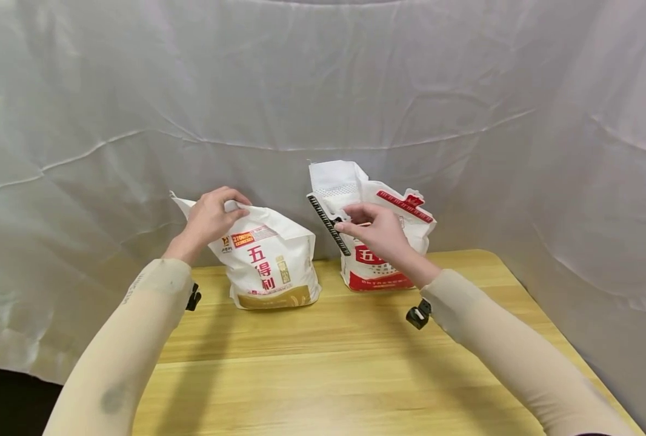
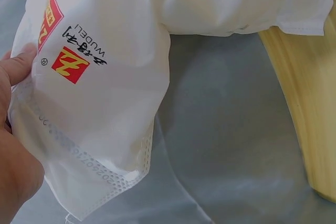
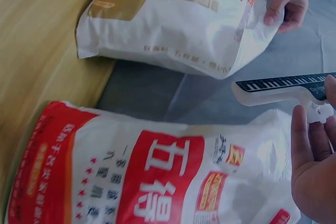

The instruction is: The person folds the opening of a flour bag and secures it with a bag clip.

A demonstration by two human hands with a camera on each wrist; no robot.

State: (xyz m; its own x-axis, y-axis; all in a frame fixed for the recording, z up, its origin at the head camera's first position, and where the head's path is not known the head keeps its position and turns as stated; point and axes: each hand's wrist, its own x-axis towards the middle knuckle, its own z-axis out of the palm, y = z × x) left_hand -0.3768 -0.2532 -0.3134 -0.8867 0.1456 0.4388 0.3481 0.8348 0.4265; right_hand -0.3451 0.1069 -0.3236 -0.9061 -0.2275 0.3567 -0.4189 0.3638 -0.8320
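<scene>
Near the table's back edge, a white flour bag with gold trim (image 1: pixel 296 254) stands at the left, its top slumped sideways. My left hand (image 1: pixel 211 215) grips this bag's upper edge between thumb and fingers; the left wrist view shows the thumb on the white top (image 2: pixel 105 114). To the right stands a flour bag with red trim (image 1: pixel 380 282), its white top flap raised. In front of it my right hand (image 1: pixel 380 233) pinches a bag clip with black-and-white piano-key stripes (image 3: pixel 286 83). A red bag clip (image 1: pixel 405 206) lies across the red-trimmed bag's upper right edge.
The wooden table (image 1: pixel 301 363) extends toward me from the bags. A grey cloth (image 1: pixel 323 79) hangs close behind them and along the right side. Small black cameras (image 1: pixel 419 315) are strapped to both wrists.
</scene>
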